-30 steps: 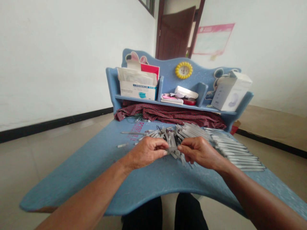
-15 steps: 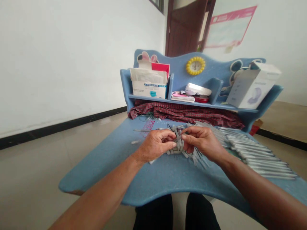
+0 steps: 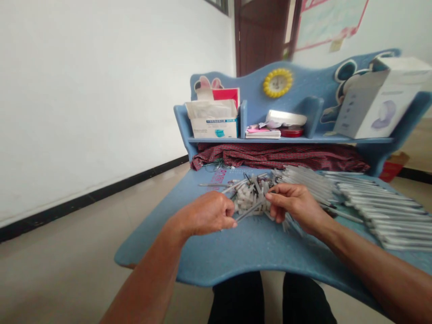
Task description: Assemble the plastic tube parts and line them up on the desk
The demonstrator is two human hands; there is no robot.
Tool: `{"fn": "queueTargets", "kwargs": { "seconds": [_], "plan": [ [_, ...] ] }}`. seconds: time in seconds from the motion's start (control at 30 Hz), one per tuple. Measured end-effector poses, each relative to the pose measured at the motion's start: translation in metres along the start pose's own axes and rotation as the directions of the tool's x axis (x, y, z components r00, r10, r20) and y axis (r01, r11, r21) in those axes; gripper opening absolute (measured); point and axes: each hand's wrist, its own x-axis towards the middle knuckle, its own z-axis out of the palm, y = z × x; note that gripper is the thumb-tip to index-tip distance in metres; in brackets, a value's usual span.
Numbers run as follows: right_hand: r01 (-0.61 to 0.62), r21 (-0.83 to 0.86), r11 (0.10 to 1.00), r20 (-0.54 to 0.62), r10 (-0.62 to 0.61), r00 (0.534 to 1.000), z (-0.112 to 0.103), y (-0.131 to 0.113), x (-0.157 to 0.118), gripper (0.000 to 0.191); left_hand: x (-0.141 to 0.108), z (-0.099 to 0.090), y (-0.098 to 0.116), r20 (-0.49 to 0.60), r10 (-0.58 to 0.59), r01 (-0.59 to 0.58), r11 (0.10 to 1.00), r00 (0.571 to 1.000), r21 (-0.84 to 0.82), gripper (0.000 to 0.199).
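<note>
A slim translucent grey pen [image 3: 249,211] slants between my two hands over the blue desk. My left hand [image 3: 209,213] is closed, thumb and fingers pinching the pen's lower left end. At its upper right end, my right hand [image 3: 293,202] pinches with thumb and forefinger, the other fingers curled. Just behind the pen lies a heap of small whitish translucent pieces [image 3: 245,198], with thin dark sticks poking out. A row of similar pens [image 3: 388,216] lies to the right of my right hand. Between heap and row is a bundle of clear slim tubes [image 3: 308,180].
The blue desk [image 3: 189,261] has a curved front edge close to my legs. Along its back runs a shelf with a mask box [image 3: 215,128], papers [image 3: 262,134], a red round tin [image 3: 292,132] and a white box [image 3: 378,99]. Checked red cloth [image 3: 276,156] lies beneath the shelf.
My left hand has moved left and slightly down, away from my right hand, and the pen now shows stretched between them. The view has shifted a little.
</note>
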Motion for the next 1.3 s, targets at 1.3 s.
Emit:
{"fn": "queueTargets", "kwargs": {
  "seconds": [1.3],
  "plan": [
    [0.002,0.33,0.944,0.121,-0.045,0.992,-0.014,-0.013,0.006,0.021,-0.014,0.057,0.0,-0.106,-0.452,0.042,0.306,0.886,-0.951,0.031]
  ]
}}
